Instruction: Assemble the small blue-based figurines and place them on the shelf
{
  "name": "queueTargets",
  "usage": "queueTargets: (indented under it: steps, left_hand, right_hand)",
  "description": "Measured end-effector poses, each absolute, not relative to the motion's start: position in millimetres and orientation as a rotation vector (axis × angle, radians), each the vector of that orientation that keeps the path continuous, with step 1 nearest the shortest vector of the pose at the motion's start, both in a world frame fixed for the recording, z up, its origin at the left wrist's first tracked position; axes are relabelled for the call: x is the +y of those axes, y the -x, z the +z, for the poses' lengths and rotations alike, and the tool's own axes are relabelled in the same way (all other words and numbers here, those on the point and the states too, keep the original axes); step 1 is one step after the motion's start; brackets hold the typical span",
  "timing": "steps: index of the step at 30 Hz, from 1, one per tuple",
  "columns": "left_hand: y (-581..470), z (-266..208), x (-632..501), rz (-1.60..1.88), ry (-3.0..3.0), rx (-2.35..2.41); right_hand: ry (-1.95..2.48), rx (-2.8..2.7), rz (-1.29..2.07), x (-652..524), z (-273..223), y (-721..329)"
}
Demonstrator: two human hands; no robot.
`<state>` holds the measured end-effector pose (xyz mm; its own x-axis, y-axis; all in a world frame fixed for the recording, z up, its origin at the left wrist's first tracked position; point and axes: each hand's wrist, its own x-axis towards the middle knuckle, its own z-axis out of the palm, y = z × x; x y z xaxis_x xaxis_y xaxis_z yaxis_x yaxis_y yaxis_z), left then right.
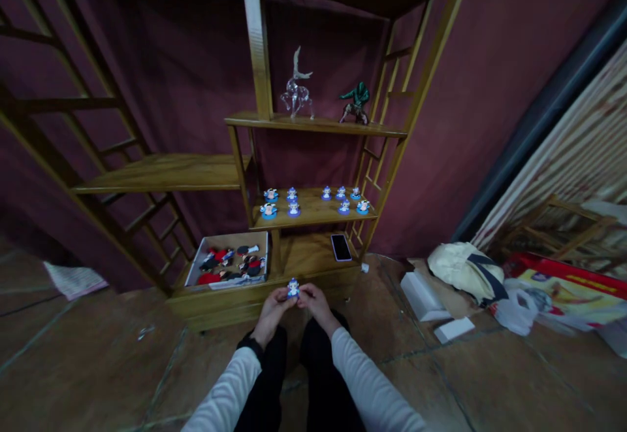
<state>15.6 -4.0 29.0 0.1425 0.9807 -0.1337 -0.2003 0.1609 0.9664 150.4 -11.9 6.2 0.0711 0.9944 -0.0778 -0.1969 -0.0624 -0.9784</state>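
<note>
Between the fingertips of my left hand [271, 313] and my right hand [316, 301] is a small purple-and-white figurine [292, 289], held upright in front of the cabinet's low edge. Both hands are closed on its sides. Beyond them, several similar figurines stand in two rows on the wooden shelf [313, 212]. Purple ones [293, 208] are near the middle, and blue-based ones [268, 210] are at the left. Another blue-based figurine [363, 206] stands at the right end.
An open box [192, 274] of red and black figures sits lower left. A phone [341, 248] lies on the bottom board. Above stand a clear deer ornament [296, 95] and a green-cloaked figure [359, 102]. White boxes [424, 297], a cream bag [460, 268] and a plastic bag [516, 311] lie right.
</note>
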Motion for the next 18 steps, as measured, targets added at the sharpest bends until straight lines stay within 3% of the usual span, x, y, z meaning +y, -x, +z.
queueTargets:
  steps: [18]
  left_hand:
    - [-16,-1,3,1.307,-0.975,1.057]
  right_hand:
    - [1.14,-0.935,1.267,-12,-2,-140]
